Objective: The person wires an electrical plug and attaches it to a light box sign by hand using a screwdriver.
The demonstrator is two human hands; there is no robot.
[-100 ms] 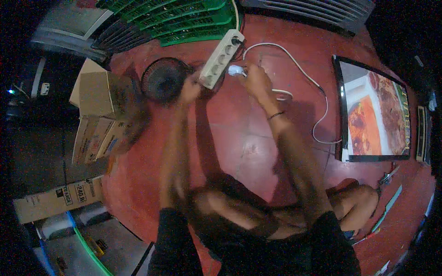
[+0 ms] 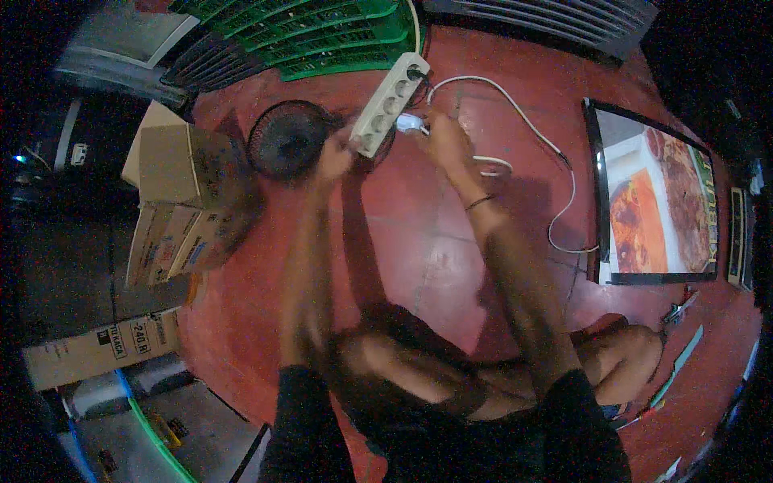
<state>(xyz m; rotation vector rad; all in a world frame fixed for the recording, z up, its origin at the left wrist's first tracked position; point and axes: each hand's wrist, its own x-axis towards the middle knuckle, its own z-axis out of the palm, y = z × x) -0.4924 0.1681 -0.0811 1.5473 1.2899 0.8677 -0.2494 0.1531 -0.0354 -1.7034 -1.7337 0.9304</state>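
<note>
My left hand (image 2: 336, 157) grips the near end of a white power strip (image 2: 390, 105), which slants up and away to the right. A black plug (image 2: 415, 72) sits in its far socket; the other sockets show as round openings. Close beside the strip, my right hand (image 2: 447, 141) is closed on a pale, bluish-white plug (image 2: 409, 122). The plug's head nears the strip's right side; I cannot tell whether they touch. A white cable (image 2: 515, 105) loops from near my right hand to a framed picture panel (image 2: 656, 205) on the right.
A round black mesh fan guard (image 2: 288, 138) lies left of my left hand. Cardboard boxes (image 2: 165, 165) stand farther left. Green plastic crates (image 2: 322, 36) and a grey slatted object (image 2: 547, 24) line the back. My crossed legs (image 2: 411, 366) rest on the red tiled floor (image 2: 394, 258).
My right hand and the plug have shifted slightly left, toward the strip. The strip has moved a little to the right in my left hand.
</note>
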